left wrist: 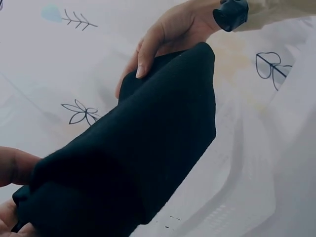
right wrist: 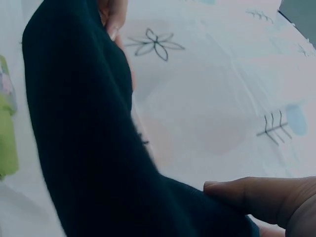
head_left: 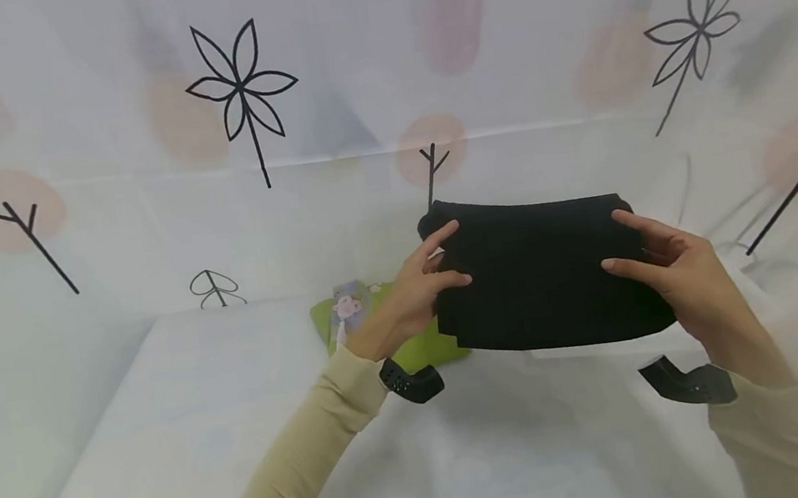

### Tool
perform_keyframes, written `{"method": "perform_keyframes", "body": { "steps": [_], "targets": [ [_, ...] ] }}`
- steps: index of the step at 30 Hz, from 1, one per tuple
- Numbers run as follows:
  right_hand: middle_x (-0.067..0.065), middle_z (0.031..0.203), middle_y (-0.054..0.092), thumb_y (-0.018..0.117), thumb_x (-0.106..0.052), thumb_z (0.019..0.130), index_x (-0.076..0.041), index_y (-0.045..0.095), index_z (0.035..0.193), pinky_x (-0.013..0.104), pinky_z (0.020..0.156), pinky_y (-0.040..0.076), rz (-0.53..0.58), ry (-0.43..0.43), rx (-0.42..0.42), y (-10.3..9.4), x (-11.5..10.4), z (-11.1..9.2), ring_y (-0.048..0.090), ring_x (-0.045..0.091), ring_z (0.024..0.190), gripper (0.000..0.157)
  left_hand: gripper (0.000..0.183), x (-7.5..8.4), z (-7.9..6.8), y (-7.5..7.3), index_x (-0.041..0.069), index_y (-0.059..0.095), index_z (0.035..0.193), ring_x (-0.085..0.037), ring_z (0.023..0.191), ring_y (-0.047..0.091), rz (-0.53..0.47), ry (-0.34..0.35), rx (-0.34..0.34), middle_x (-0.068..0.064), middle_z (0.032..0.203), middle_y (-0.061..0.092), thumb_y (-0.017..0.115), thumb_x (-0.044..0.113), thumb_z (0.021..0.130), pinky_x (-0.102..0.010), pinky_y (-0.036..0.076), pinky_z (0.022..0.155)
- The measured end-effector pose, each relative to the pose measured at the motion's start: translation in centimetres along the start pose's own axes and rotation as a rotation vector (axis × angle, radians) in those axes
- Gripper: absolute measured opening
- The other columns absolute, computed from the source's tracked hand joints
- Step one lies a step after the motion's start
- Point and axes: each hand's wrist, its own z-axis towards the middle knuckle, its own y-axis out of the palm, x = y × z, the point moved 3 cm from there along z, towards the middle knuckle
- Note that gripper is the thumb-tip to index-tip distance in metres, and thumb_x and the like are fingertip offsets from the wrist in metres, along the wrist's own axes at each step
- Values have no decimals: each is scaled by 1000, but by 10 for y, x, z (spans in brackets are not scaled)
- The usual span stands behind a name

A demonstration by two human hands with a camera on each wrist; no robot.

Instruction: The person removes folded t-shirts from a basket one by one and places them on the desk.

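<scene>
A folded black cloth (head_left: 539,277) is held up over the white-covered surface, stretched between both hands. My left hand (head_left: 411,285) pinches its left end, thumb and index finger showing on the near face. At the opposite end my right hand (head_left: 686,274) grips the edge in the same way. The left wrist view shows the cloth (left wrist: 153,128) slanting from the left fingers (left wrist: 17,168) up to the right hand (left wrist: 173,32). In the right wrist view, the right thumb (right wrist: 252,195) lies along the cloth's (right wrist: 84,123) edge. The other fingers are partly hidden behind the fabric.
Behind the left forearm lies a green item (head_left: 431,350), partly hidden, with a small printed packet (head_left: 348,306) on it. A white sheet (head_left: 190,445) covers the surface, and a patterned white curtain (head_left: 349,96) hangs behind. Each wrist wears a black band.
</scene>
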Motion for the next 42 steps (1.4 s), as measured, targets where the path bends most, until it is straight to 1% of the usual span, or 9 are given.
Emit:
{"method": "perform_keyframes", "body": {
  "steps": [4,7,11,18,25,33,35,39,42],
  "targets": [
    [-3,132,54,70,-9,90,-20,46,146,17,75,51,54,-82,-14,15,4,-4,62,2,100,62,75,2,-17,-12,25,41,149,-22,145,7,30,3,16,1,160,6,58,-13,86,-57,10,109],
    [-7,124,58,67,-8,92,-16,47,145,16,77,49,43,-140,-28,26,8,-9,61,3,102,57,75,2,-30,-20,25,39,150,-25,143,12,10,-1,0,0,159,8,57,-13,87,-59,14,110],
    [-3,127,57,64,-10,94,-16,46,146,17,78,49,-47,-170,-60,39,14,-16,60,3,104,56,76,2,-49,-30,23,36,151,-29,141,18,-2,7,-14,-3,158,10,55,-14,87,-61,20,107],
    [21,141,45,63,-11,95,-15,40,150,24,79,52,-147,-188,-123,67,20,-26,59,5,107,59,76,-3,-81,-49,24,32,152,-31,137,27,50,13,-1,-4,156,15,55,-10,89,-62,23,106],
    [20,141,46,66,-8,93,-8,42,147,26,80,52,-169,-233,-149,93,32,-27,60,7,107,59,80,-16,-110,-68,26,28,154,-29,140,22,41,-6,47,-4,157,15,55,-11,88,-63,21,106],
    [17,146,43,70,-7,89,-9,45,145,33,86,51,-142,-153,-196,124,52,-32,53,35,120,61,78,-32,-143,-88,25,28,154,-32,144,9,86,-67,117,-6,159,8,57,-7,89,-67,16,105],
    [17,144,44,70,-6,89,-9,46,145,36,86,52,-132,-137,-203,130,56,-33,54,36,119,62,79,-36,-148,-93,26,29,153,-31,145,3,91,-81,140,-4,160,4,58,-7,88,-67,15,105],
    [18,143,45,71,-3,87,-8,47,144,36,83,53,-126,-119,-221,139,65,-35,56,37,115,62,79,-46,-157,-100,27,28,153,-32,144,5,75,-107,161,-6,160,4,59,-6,88,-65,17,106],
    [16,145,44,71,-1,86,-7,48,143,40,90,49,-151,-120,-241,146,73,-36,52,36,120,62,79,-55,-164,-104,27,29,153,-34,144,0,80,-133,184,-9,160,1,60,-5,88,-65,16,106]
  ]
}}
